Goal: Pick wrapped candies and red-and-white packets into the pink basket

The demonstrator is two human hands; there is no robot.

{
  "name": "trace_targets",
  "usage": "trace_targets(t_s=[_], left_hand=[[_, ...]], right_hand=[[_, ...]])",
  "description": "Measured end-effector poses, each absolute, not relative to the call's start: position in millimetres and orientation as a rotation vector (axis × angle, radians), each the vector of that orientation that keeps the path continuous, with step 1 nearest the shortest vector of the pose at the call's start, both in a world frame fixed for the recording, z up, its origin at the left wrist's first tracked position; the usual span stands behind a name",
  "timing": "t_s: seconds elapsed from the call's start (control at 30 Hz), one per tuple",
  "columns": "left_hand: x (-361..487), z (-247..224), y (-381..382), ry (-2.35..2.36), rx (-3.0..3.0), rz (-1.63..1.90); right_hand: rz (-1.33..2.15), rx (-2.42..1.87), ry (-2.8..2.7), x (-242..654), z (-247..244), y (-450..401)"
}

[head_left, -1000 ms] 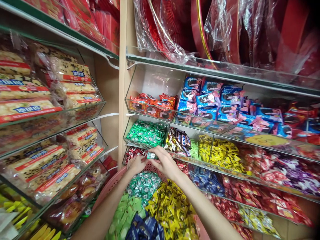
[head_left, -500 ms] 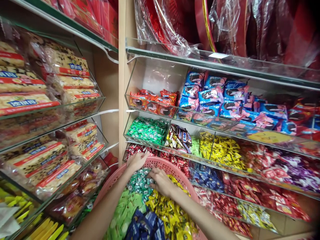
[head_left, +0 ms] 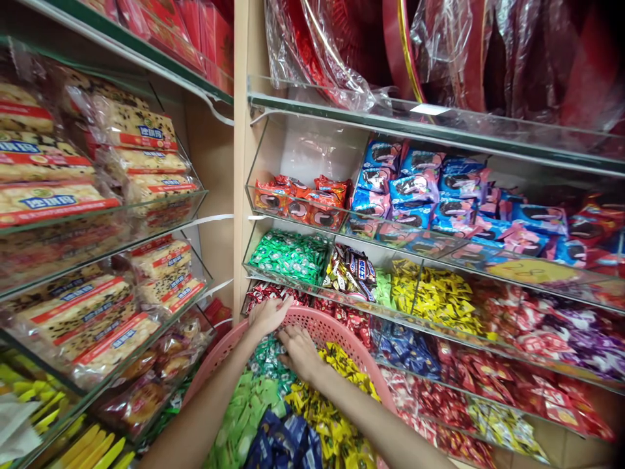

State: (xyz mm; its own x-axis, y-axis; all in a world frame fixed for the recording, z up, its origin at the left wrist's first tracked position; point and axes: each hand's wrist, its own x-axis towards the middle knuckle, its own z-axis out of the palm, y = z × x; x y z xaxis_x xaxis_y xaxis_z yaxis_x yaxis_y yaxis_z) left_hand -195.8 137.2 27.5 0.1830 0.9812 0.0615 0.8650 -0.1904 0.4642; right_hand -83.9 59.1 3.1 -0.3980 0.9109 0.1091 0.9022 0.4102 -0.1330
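Note:
A pink perforated plastic basket [head_left: 349, 339] holds wrapped candies sorted by colour. My left hand [head_left: 269, 316] is at its far rim, with fingers stretched out to the right and no candy visible in them. Just below, inside the basket, my right hand [head_left: 299, 353] reaches over teal-green wrapped candies [head_left: 272, 359], its fingers apart and slightly bent. The undersides of those fingers are hidden. Around them in the basket are light green packets [head_left: 247, 404], yellow-wrapped candies [head_left: 344, 410] and dark blue-wrapped candies [head_left: 283, 443].
Behind the basket, a glass-fronted shelf holds green candies [head_left: 290, 256], chocolate bars [head_left: 356, 268], yellow candies [head_left: 432, 293] and blue snack packs [head_left: 415, 185]. Wrapped pastry bars [head_left: 90, 303] fill the left shelves. A wooden upright [head_left: 240, 163] divides the two sides.
My right hand has shifted a little left and up over the teal-green candies, closer to my left hand. My left hand stays almost in place at the rim.

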Motion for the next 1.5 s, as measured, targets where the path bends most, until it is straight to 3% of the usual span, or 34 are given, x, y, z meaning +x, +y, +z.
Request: trace_targets(t_s=[0.4, 0.83, 1.17, 1.5], left_hand=[[-197.4, 27.9, 138.6, 1.727, 2.117, 0.492], [-196.4, 29.8, 138.9, 1.746, 2.070, 0.471], [-201.8, 26.7, 140.4, 1.767, 2.080, 0.505], [-205.7, 30.6, 140.0, 1.766, 2.087, 0.484]], right_hand=[[-0.039, -1.588, -2.450, -84.6, 14.8, 53.0], [-0.284, -1.574, -2.151, -70.8, 133.9, 117.7], [-0.045, -1.994, -2.020, -91.3, 131.2, 174.9], [0.134, -2.053, -1.916, -95.3, 130.7, 183.1]])
